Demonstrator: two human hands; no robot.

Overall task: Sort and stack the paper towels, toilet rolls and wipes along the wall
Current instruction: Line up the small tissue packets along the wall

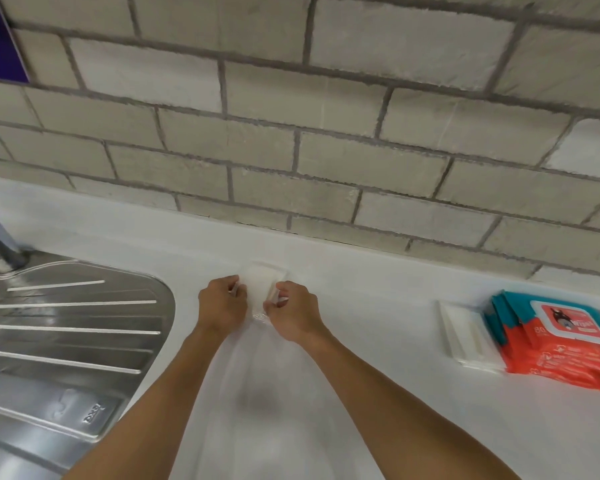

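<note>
Glossy ribbed metal drainboard (66, 327), matt white counter (378, 341), rough block wall (291, 116).

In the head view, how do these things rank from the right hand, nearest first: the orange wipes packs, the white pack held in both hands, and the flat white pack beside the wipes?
1. The held white pack: pinched by the right hand and the left hand, in the middle.
2. The flat white pack: on the counter, to the right.
3. The orange wipes packs: farther right, just beyond the flat pack.

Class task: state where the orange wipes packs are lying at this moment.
In the head view the orange wipes packs lie at the far right of the white counter, near the brick wall, with a flat white pack on their left.
</note>
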